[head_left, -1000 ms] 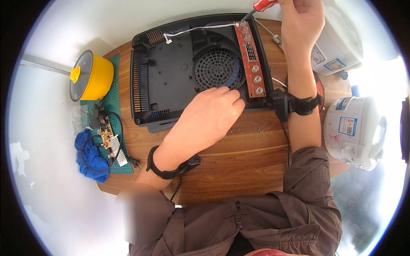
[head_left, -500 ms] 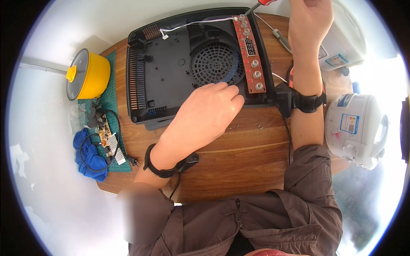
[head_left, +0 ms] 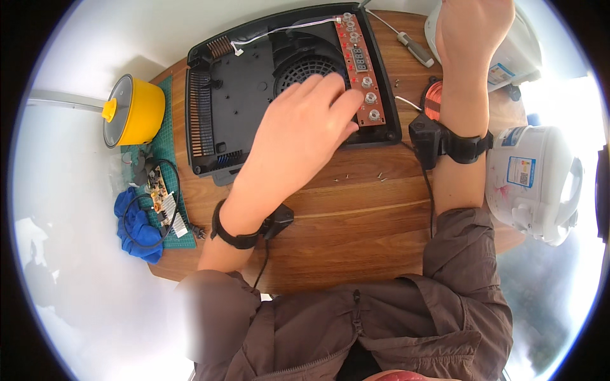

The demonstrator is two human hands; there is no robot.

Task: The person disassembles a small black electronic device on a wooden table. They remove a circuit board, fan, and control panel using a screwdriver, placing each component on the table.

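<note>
A black appliance housing [head_left: 244, 130] with a round vent grille [head_left: 308, 68] lies on the table. Along its right side sits a red-brown circuit board [head_left: 363, 76] with a small display and several clear round parts. My left hand [head_left: 302, 130] is over the housing's near part, beside the board's lower end. Its fingers are curled and closed; what they hold, if anything, is hidden. At the top edge my right hand [head_left: 473, 32] is closed and partly cut off. The metal shaft of a screwdriver [head_left: 363, 4] shows near the board's far end; its handle is out of view.
A second screwdriver [head_left: 415, 49], a copper coil [head_left: 433, 98] and several loose screws [head_left: 381, 176] lie on the table. White appliances [head_left: 530, 181] stand at right. At left are a yellow pot [head_left: 145, 113], a green mat [head_left: 166, 130], another circuit board [head_left: 159, 189] and a blue cloth [head_left: 136, 228].
My left hand has moved up toward the board's lower end. My right hand has shifted slightly right. The screwdriver's red handle has left the view, and the view has shifted a little.
</note>
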